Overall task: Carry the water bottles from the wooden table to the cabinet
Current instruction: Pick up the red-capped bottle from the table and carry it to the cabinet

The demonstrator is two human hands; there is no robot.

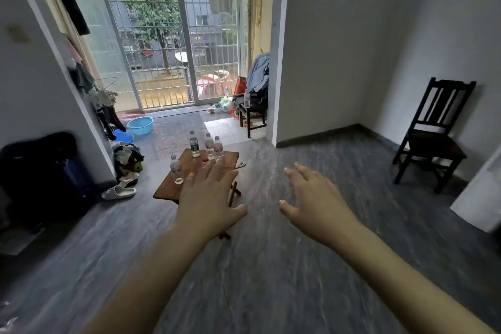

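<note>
A small wooden table (189,165) stands on the grey floor ahead of me. Several clear water bottles stand on it: one with a green label (194,146) at the back, two with red labels (209,145) (218,148) beside it, and one (176,169) near the left front. My left hand (210,198) is stretched out, fingers straight, in front of the table and hiding part of it; it holds nothing. To its right, over bare floor, my right hand (311,198) is also out with fingers spread and holds nothing. No cabinet can be made out for certain.
A dark wooden chair (431,133) stands against the right wall, with a white object (479,198) at the right edge. Dark bags (40,171), slippers (119,192) and clothes lie left. A blue basin (140,125) and a cluttered chair (252,106) sit near the barred glass doors.
</note>
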